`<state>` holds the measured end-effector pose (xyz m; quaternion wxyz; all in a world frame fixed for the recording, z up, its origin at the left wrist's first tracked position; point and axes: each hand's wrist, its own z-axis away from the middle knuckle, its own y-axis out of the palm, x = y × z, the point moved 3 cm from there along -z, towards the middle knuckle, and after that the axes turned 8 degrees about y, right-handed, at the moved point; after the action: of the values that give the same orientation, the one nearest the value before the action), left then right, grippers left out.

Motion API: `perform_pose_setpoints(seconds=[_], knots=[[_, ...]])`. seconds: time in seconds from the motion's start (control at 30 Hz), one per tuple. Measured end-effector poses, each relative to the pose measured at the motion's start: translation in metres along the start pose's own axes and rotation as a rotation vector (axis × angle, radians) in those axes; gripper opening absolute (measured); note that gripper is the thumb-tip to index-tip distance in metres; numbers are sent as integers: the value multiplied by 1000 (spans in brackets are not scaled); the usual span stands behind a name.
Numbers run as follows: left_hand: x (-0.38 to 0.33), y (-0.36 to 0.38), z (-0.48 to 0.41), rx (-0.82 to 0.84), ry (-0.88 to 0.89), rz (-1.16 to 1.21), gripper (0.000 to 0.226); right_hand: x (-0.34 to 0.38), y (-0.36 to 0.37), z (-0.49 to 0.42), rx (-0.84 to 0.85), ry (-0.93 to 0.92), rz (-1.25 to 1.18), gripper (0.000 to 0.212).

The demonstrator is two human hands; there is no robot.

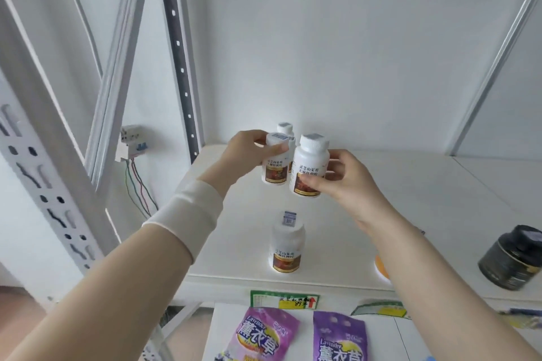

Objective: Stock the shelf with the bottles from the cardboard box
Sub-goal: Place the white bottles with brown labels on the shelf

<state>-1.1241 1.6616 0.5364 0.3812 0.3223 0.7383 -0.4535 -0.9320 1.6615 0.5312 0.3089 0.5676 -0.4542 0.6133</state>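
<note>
Bottles are held above the shelf (pixel 337 243): left grip (pixel 249 152) wrapped round one bottle (pixel 275 165), right grip (pixel 346 182) clasping another bottle (pixel 309 168).

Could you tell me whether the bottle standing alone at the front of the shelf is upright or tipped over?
Upright. The front bottle stands on its base on the shelf, cap on top, label reading level, and neither hand touches it.
</note>
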Motion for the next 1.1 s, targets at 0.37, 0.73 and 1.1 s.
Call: perform_pose_setpoints(seconds=[0.37,0.73,1.1], knots=[[52,29,-20,110,-1,10,27,-69,31,-25,24,142,70,47],[55,34,-17,142,21,47,29,-80,37,-29,26,150,78,52],[56,35,-17,145,32,73,30,-81,36,-29,16,144,86,52]])
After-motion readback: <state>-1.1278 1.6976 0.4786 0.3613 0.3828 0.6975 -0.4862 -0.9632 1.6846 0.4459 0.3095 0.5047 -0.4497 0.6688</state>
